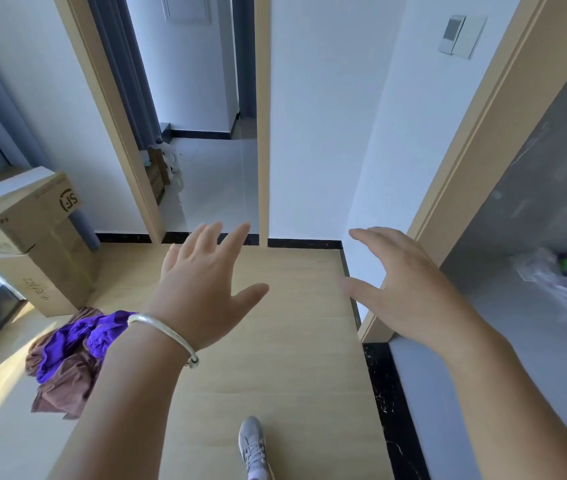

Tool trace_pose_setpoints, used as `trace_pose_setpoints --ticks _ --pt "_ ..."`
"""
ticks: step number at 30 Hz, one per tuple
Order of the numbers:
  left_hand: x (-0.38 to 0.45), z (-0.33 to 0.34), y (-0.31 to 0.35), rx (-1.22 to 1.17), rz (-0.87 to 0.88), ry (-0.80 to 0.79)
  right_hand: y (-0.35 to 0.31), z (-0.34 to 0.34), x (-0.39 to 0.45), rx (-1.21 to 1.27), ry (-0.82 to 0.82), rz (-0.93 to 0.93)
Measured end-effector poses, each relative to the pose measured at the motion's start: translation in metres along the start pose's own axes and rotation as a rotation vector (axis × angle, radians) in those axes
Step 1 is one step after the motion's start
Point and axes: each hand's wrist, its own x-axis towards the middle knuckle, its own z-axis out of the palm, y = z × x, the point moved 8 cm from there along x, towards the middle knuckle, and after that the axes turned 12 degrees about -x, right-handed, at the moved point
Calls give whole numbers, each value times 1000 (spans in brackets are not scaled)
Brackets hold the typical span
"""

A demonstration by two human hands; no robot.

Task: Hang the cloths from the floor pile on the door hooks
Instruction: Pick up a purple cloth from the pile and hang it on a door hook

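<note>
Nearest, a grey sneaker (252, 445) stands on the pale wood floor (275, 375), toe pointing at the far wall. Above it both hands hang in the air, palms down, holding nothing. The left hand (202, 289), with a silver bangle (164, 332) on its wrist, has its fingers (237, 237) straight and loosely spread; the right hand (403, 285) has them relaxed and slightly bent, thumb apart. I judge they are held out ready to reach, no cloth taken yet.

The cloth pile (67, 355), purple and brown pieces crumpled together, lies on the floor near its left edge, beside the left forearm. No door hooks show.

Beyond the pile stand stacked cardboard boxes (32, 237); the upper one bears an "SF" logo, the lower some handwriting too small to read. Farther off, a doorway (206, 168) opens onto a tiled room, and a wall panel (462, 36) hangs at the upper right.
</note>
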Motion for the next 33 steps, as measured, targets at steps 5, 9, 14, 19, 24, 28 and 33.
trace_pose_setpoints --ticks 5,9,14,19,24,28,33 --pt "82 -3 -35 -62 5 10 1 13 82 -19 -18 26" --pt "154 -13 -81 -125 -40 22 -9 23 162 -13 -52 44" --pt "212 -23 -130 -165 -59 48 -27 40 240 1 -41 22" --pt "237 -36 -184 -164 -148 103 -52 65 305 -3 -94 -45" --pt "262 -43 -231 -169 -268 156 -79 91 368 34 -139 -145" --pt "287 -43 -257 -144 -348 186 -93 109 421 47 -145 -236" --pt "331 -54 -279 -68 -454 300 -110 131 502 79 -151 -394"
